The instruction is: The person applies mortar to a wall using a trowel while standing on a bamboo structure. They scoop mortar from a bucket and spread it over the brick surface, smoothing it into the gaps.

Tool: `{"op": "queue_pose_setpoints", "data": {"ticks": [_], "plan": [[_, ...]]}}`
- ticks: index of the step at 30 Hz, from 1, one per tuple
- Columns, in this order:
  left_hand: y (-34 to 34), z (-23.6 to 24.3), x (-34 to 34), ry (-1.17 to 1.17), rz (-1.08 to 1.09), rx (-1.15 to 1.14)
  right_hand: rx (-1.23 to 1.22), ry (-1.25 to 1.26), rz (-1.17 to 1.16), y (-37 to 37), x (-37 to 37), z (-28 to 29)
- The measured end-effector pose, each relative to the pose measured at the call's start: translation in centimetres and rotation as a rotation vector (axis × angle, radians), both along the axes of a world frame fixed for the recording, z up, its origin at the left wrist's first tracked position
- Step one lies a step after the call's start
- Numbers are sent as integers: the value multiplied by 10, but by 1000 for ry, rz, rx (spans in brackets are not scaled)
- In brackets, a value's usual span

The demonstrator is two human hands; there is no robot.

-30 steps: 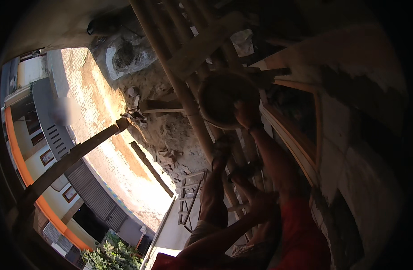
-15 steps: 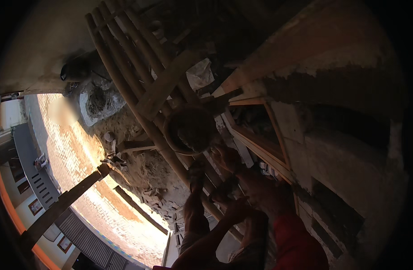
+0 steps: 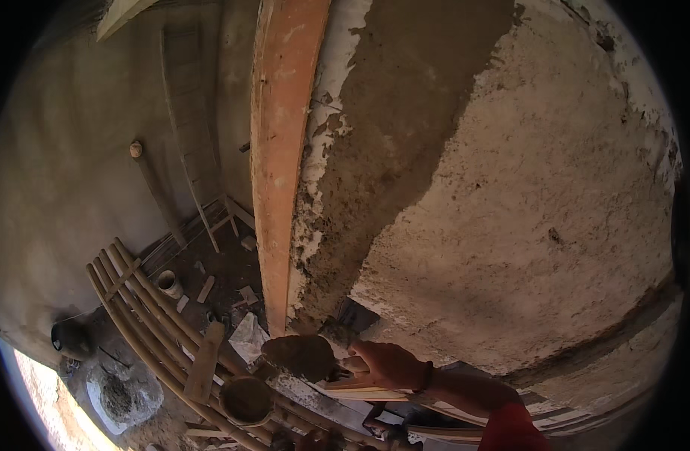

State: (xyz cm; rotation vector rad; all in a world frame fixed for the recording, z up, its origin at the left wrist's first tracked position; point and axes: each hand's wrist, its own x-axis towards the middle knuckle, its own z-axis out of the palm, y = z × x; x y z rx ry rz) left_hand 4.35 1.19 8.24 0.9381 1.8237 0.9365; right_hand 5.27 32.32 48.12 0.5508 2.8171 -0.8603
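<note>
My right hand [image 3: 390, 366], at the end of a red sleeve, is closed around the handle of a trowel [image 3: 352, 365]. A dark, wet heap of mortar [image 3: 298, 357] sits on the trowel's blade and hides most of it. The trowel is held beside the lower end of a wet grey plaster strip [image 3: 401, 113] on the rough wall [image 3: 540, 195]. Below and left of it, a round mortar pan [image 3: 246, 401] rests on the bamboo scaffold. I cannot make out my left hand among the dark shapes at the lower edge.
A bamboo pole platform [image 3: 146, 331] runs below, with a wooden plank [image 3: 204, 364] across it. An orange-brown wooden post [image 3: 285, 150] stands beside the plaster. Lower down are a pale bucket [image 3: 169, 283], a mortar heap [image 3: 119, 395] on a sheet and a leaning ladder [image 3: 187, 143].
The view has swung from the scaffold and pan up to the wall. My right hand has risen from beside the pan and now holds the mortar-loaded trowel near the plaster.
</note>
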Motion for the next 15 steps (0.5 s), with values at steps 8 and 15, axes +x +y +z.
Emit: {"op": "queue_pose_setpoints", "data": {"ticks": [8, 15], "plan": [[25, 53, -36, 174, -74, -102, 231, 97, 144, 4, 7, 263], [34, 115, -47, 68, 11, -191, 267, 374, 392, -21, 23, 430]]}}
